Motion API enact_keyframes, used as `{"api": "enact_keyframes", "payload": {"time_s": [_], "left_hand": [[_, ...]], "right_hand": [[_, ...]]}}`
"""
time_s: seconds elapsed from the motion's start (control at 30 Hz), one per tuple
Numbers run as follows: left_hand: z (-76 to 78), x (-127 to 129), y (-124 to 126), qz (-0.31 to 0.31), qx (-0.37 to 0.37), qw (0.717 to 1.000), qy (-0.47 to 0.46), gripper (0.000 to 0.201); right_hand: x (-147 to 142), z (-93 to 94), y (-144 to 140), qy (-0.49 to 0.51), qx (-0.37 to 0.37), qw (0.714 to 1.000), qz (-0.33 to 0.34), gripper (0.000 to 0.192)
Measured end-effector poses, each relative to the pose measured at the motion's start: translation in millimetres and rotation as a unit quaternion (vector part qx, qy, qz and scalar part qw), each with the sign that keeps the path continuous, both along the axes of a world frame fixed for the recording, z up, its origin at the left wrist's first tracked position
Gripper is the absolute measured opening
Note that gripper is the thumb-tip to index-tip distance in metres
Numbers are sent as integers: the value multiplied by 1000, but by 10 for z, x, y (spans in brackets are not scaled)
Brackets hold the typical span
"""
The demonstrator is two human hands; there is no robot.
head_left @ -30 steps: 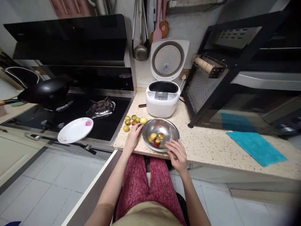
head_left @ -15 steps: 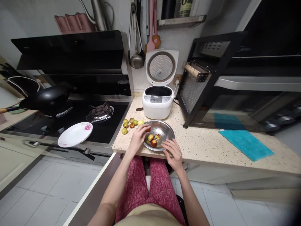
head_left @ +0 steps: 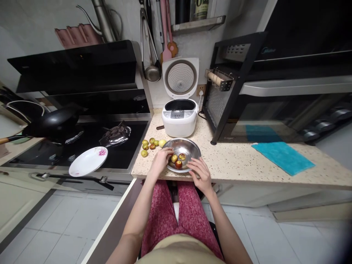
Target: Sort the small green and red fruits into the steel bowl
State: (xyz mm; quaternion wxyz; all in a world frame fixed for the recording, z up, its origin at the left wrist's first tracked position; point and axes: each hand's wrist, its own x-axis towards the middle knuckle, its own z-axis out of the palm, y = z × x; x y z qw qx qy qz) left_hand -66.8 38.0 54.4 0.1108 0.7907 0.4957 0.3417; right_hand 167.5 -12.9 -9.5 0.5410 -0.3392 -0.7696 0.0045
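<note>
A steel bowl [head_left: 189, 145] sits near the counter's front edge, with several jujubes [head_left: 178, 164] in it, yellow-green to red-brown. My left hand [head_left: 161, 161] reaches over the bowl's left rim. Its fingers are closed on a jujube that is mostly hidden behind them. Against the right rim rests my right hand [head_left: 201, 173], fingers outstretched and nothing in its grasp. More green and brown jujubes [head_left: 152, 146] lie in a loose group on the counter left of the bowl.
A white rice cooker [head_left: 180, 124] with its lid up stands behind the bowl. To the left are a floral plate [head_left: 88, 161] by the stove's front edge and a black wok [head_left: 55, 123]. A turquoise cloth [head_left: 283, 157] lies right, before the oven. An opened drawer [head_left: 110, 220] juts out.
The view has shifted a little, so the scene sits slightly further left. My left fingers have dipped lower inside the bowl's left side; my right hand stays at the rim.
</note>
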Motion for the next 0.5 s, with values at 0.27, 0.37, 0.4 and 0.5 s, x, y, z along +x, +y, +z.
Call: {"api": "enact_keyframes", "payload": {"time_s": [0.27, 0.37, 0.4, 0.5], "left_hand": [[-61, -24, -82, -21, 61, 995, -70, 28], [-144, -37, -218, -16, 109, 987, -120, 32], [-183, -47, -267, -16, 120, 985, -125, 33], [-324, -86, -380, -4, 137, 983, -121, 38]], "right_hand": [[4, 23, -6, 7, -7, 1000, 3, 25], [19, 35, -2, 6, -16, 1000, 10, 25], [24, 39, -1, 6, -18, 1000, 14, 25], [34, 69, 0, 4, -22, 1000, 21, 22]]}}
